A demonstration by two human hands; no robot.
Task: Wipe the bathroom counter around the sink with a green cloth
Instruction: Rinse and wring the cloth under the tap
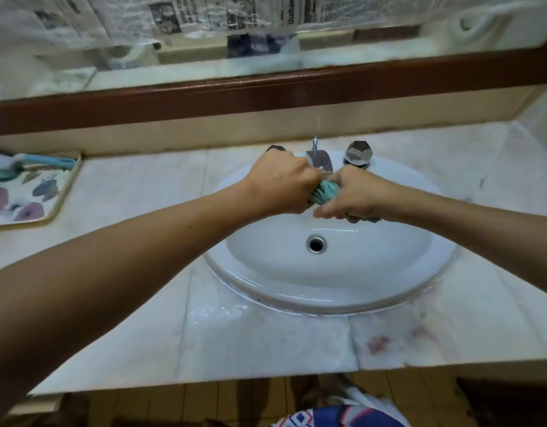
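Some reddish stains (377,343) mark the wet desk (266,340) nearest me. Beyond, over the sink (373,266), left hand (281,186) and right hand (352,197) each clench a tight grip on the twisted green cloth (326,192), likely wringing it there to catch drips.

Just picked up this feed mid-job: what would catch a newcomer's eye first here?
Both hands meet over the white sink, just below the faucet: the left hand and right hand grip a bunched green cloth between them. On the counter in front, reddish stains lie right of a wet patch.
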